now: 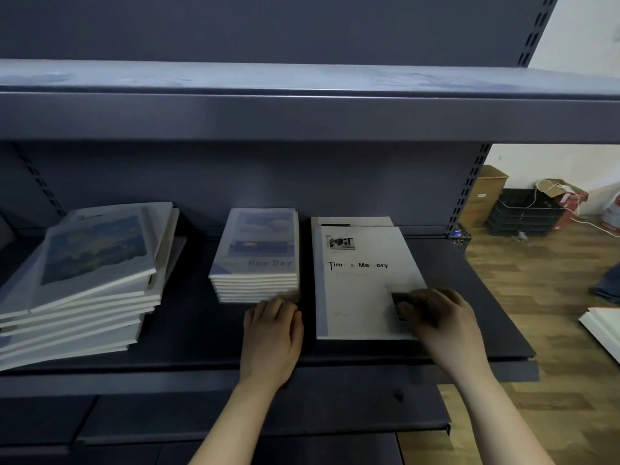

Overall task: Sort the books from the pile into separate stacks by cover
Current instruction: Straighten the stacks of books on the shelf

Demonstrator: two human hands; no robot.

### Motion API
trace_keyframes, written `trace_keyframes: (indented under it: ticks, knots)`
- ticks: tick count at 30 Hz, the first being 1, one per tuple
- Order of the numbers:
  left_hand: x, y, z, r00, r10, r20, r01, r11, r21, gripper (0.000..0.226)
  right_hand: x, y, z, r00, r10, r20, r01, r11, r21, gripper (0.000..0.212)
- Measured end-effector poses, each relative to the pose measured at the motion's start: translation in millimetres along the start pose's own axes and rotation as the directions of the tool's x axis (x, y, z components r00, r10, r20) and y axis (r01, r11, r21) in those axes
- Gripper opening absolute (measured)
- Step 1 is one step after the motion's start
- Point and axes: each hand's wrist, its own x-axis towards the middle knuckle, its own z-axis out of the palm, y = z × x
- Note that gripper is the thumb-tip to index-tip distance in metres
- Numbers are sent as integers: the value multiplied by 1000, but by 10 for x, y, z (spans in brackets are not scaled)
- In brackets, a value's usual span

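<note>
A messy pile of books [84,280] with blue cloud covers leans at the left of the dark shelf [201,330]. In the middle stands a neat stack of "fine Day" books [258,253]. To its right lies a white "Time & Memory" book [362,280] on top of another like it. My left hand [271,337] rests palm down on the shelf, fingertips at the front of the "fine Day" stack. My right hand [443,320] lies on the lower right corner of the white book, fingers curled over a dark picture on its cover.
An upper shelf [302,105] overhangs the books. Right of the shelving is a wooden floor with cardboard boxes [483,193], a black crate [526,213] and white cables. A white board [604,327] lies at the right edge.
</note>
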Motion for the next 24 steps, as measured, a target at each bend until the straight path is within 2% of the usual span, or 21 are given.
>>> trace_keyframes:
  ticks: [4,8,14,18,24]
  knots:
    - [2,2,12,1000,7,10,-7,1000,20,33,-78,-78,-127,987,36,156,-24,996,-82,68]
    - [10,3,17,1000,6,27,-7,999,37,32,-71,-79,-160,968,51,245,-33,997,-75,90]
    - [12,4,17,999,-2,39,0,999,46,35,65,-71,-74,976,27,215,-19,999,-38,86]
    - [3,-2,17,999,-7,37,6,999,41,35,173,-98,-42,973,-26,231,36,998,-41,81]
    - [10,-7,32,999,-17,32,16,1000,19,35,336,-127,-25,961,-16,276,29,999,-41,82]
